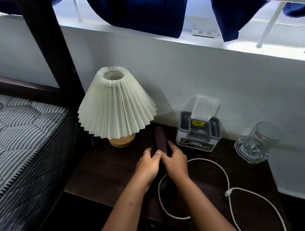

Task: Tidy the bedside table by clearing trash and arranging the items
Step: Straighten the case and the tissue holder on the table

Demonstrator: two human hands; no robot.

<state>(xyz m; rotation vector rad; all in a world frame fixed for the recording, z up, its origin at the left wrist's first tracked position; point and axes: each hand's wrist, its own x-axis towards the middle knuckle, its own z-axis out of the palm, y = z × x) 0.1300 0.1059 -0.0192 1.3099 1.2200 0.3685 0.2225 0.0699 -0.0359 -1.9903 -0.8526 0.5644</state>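
Dark table (105,174) against white wall, beside striped mattress (15,139). Left hand (148,164) and right hand (176,163): each grip clenched on dark case (161,139). White cable (236,207) looped nearby.

Head view, down onto bedside table (105,176)

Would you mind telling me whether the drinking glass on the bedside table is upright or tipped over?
Upright. The glass stands on its thick base at the table's back right corner, with its open rim facing up.

Striped mattress (11,139) left; navy curtains (134,7) over the white windowsill (266,50).
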